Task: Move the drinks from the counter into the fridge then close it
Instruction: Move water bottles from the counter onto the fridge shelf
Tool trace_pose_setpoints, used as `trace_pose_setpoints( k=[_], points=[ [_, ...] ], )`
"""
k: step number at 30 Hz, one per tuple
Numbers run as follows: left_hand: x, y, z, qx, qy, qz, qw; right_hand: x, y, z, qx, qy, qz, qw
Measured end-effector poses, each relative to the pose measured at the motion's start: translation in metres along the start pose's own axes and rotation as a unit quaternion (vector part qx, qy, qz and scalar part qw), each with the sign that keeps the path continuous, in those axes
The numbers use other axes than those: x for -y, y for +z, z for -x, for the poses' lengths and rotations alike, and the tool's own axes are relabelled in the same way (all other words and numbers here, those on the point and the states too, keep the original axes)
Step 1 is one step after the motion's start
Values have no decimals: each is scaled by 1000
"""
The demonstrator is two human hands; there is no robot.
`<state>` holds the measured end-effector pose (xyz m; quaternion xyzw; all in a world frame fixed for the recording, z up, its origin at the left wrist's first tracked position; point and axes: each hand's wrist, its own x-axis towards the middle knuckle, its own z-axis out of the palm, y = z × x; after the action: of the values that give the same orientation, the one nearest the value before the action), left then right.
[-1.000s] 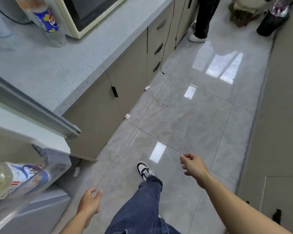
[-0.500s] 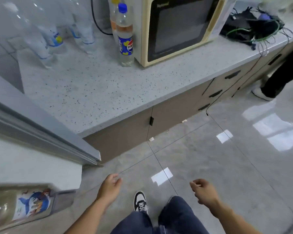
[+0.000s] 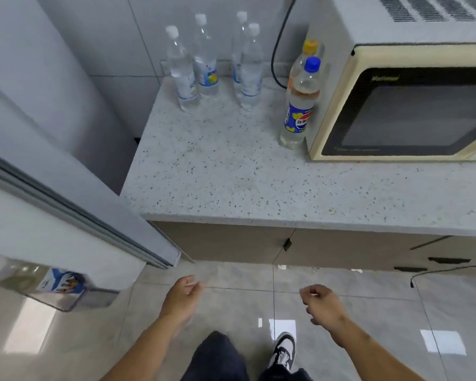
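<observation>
I have turned to face the desk point(image 3: 231, 174) squarely since a second ago. My left hand point(image 3: 183, 296) and right hand point(image 3: 323, 302) hang loosely curled, holding nothing. The blue-capped bottle point(image 3: 300, 105) stands upright ahead beside the microwave point(image 3: 401, 105), nearer my right hand; the fridge door point(image 3: 66, 193) hangs open leftward.

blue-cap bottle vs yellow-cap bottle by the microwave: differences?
The blue-cap bottle stands in front, in full view, with a blue Pepsi label; the yellow-cap bottle stands behind it, mostly hidden, no label visible. Caps differ: blue versus yellow. Both stand upright on the counter, capped, beside the microwave, and neither hand touches them.
</observation>
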<state>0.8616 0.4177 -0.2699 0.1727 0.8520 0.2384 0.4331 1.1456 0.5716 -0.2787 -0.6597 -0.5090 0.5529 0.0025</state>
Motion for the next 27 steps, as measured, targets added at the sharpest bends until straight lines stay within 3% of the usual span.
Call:
trace_pose_setpoints(
  k=[7,11,16,22,27],
  points=[
    [-29,7,21,-57,-6,158,986,129,1,-27,65,-173,10,983],
    [-93,-11,17,-75,85,246,963,213,9,-36,44,-246,-21,968],
    [-168,-45,1,-146,168,313,923,302,22,-44,47,-295,-39,953],
    [-223,-68,-21,-248,187,388,868,370,28,-50,35,-327,-66,942],
    [-268,-84,-43,-313,190,416,833,418,26,-68,-30,-348,-111,931]
  ],
)
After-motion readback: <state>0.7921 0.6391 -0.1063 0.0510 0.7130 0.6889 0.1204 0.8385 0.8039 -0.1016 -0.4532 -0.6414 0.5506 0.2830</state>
